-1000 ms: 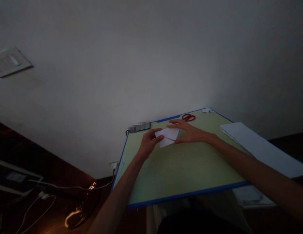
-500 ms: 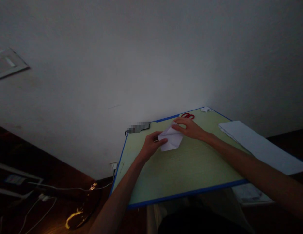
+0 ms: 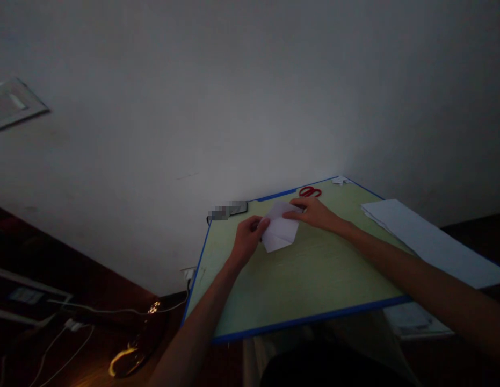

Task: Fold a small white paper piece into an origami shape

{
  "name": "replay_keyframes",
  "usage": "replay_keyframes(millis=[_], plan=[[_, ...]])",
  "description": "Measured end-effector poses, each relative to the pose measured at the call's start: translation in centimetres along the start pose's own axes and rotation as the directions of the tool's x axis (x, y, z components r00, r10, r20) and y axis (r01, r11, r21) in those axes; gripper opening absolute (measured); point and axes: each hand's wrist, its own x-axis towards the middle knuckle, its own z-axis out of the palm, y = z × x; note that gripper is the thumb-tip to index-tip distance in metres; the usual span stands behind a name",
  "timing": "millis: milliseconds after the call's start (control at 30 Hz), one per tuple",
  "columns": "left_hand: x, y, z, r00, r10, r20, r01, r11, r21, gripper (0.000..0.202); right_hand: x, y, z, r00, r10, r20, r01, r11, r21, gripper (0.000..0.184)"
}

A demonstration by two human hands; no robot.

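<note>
A folded white paper (image 3: 280, 230) lies on a pale green table with a blue rim (image 3: 298, 321). My left hand (image 3: 248, 237) pinches the paper's left edge, fingers curled. My right hand (image 3: 312, 211) grips the paper's upper right corner with thumb and fingers closed on it. Red scissors (image 3: 310, 191) lie just behind my right hand near the table's far edge.
A stack of white sheets (image 3: 427, 242) hangs over the table's right side. A small paper scrap (image 3: 340, 180) sits at the far corner. A dark flat device (image 3: 229, 209) lies at the far left edge. Cables (image 3: 72, 322) and a dark round object (image 3: 132, 349) are on the floor at left.
The paper has been unfolded and refolded into a different shape. My right hand moved from resting over the paper to gripping its upper right corner; my left hand stayed at the left edge.
</note>
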Motion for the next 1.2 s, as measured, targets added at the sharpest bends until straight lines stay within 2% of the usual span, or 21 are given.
replay_keyframes(millis=[100,167,333,433,500,567,633,733,800,967,1200], plan=[[-0.4,0.1,0.4,0.997,-0.01,0.072,0.009,1.0,0.017,0.047,0.1,0.0,0.1,0.997,0.023,-0.069,-0.028,0.996,-0.081,0.035],[-0.6,0.1,0.6,0.994,-0.027,0.103,0.023,0.999,0.044,0.046,0.1,-0.1,0.4,0.992,0.019,-0.122,-0.028,0.997,-0.072,0.032],[-0.6,-0.4,0.9,0.996,-0.015,0.089,0.001,0.987,0.161,0.05,-0.2,-1.0,1.0,0.982,-0.058,-0.178,0.049,0.997,-0.059,0.046],[-0.5,-0.4,0.9,0.996,0.015,0.084,-0.028,0.987,0.156,0.051,-0.3,-1.3,1.6,0.976,-0.006,-0.217,0.019,0.998,0.06,0.075],[-0.6,-0.3,0.9,0.998,0.027,0.059,-0.035,0.989,0.144,0.052,-0.2,-1.1,2.1,0.964,0.07,-0.256,-0.001,0.966,0.259,0.105],[-0.7,-0.1,0.8,0.999,0.036,0.03,-0.039,0.99,0.135,0.052,0.0,-0.7,2.6,0.95,0.171,-0.261,-0.045,0.902,0.429,0.12],[-0.8,0.1,0.8,0.999,0.041,0.019,-0.043,0.991,0.128,0.051,0.1,-0.5,2.9,0.95,0.25,-0.188,-0.118,0.844,0.523,0.107],[-1.0,0.2,0.8,0.999,0.048,0.019,-0.05,0.989,0.139,0.051,0.1,-0.7,3.2,0.956,0.292,-0.038,-0.228,0.816,0.532,0.056],[-1.1,0.2,0.9,0.999,0.044,0.019,-0.046,0.987,0.153,0.052,-0.1,-1.1,3.4,0.949,0.314,-0.023,-0.261,0.825,0.501,0.039],[-1.1,0.2,1.2,0.999,-0.001,0.042,-0.005,0.992,0.124,0.062,-0.6,-2.0,3.7,0.948,0.304,-0.095,-0.231,0.863,0.449,0.037],[-0.9,-0.4,1.3,0.995,-0.102,0.008,0.102,0.994,0.039,0.068,-0.8,-2.1,3.5,0.974,0.178,-0.14,-0.126,0.94,0.316,0.036]])
